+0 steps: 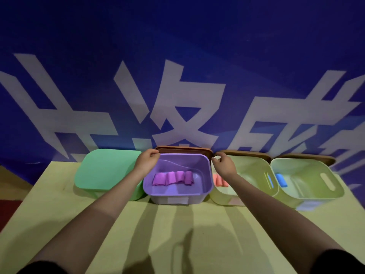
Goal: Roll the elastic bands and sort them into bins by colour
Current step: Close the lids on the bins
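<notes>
A purple bin stands in the middle of the row and holds several rolled purple bands. Behind it a brown lid stands on edge against the wall. My left hand has its fingers curled on the lid's left end, at the bin's far left corner. My right hand pinches the lid's right end, at the bin's far right corner. To the right, a pale green bin holds red rolled bands, partly hidden by my right forearm. The rightmost pale green bin holds a blue rolled band.
A green bin with its green lid on stands at the left end of the row. Two more brown lids lean behind the pale bins. All sit at the back of a yellow-green table, against a blue wall with white characters.
</notes>
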The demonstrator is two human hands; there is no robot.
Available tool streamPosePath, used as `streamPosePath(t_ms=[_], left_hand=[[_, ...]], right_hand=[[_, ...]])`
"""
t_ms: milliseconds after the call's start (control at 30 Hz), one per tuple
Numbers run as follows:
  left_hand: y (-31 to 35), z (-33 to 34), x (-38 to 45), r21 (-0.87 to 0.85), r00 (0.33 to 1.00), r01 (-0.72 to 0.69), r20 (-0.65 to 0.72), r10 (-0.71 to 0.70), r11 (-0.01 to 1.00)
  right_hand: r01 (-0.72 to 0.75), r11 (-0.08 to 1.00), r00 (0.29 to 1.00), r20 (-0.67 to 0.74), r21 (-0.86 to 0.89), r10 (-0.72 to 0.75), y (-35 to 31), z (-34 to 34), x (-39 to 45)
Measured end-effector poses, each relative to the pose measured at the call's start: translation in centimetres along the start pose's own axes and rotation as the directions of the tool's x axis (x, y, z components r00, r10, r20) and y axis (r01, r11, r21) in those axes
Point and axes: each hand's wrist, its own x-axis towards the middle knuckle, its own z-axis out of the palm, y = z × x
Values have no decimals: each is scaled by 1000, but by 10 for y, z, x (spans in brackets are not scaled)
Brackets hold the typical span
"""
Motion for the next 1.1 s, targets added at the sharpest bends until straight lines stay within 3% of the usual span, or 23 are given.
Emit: streamPosePath(t_ms=[200, 400, 567, 700, 800, 967, 1100], left_hand=[[19, 32, 24, -28, 998, 62, -22, -63, 998], [13, 44, 46, -60, 989, 96, -111, -102, 994], [4, 47, 49, -51, 986, 87, -136, -93, 995], [3, 44, 51, -68, 981, 105, -158, -115, 992], [6, 38, 46, -155, 974, 90, -192, -120, 984], [14, 17, 36, -412, 954, 86, -228, -194, 907], [13, 2, 21, -550, 943, 238, -68, -327, 801]], right_hand=[[39, 998, 996, 79, -52, -35, -5, -2, 33], [27, 1000, 994, 105, 16, -29, 3, 5, 52], [-37, 969, 984, 180, 245, -8, 10, 11, 56], [-124, 841, 974, 227, 526, 1, 2, 16, 52], [-162, 725, 976, 219, 670, 16, -10, 13, 44], [-80, 653, 985, 161, 753, -64, -23, -5, 18], [42, 661, 983, 89, 749, -162, -27, -16, -12]])
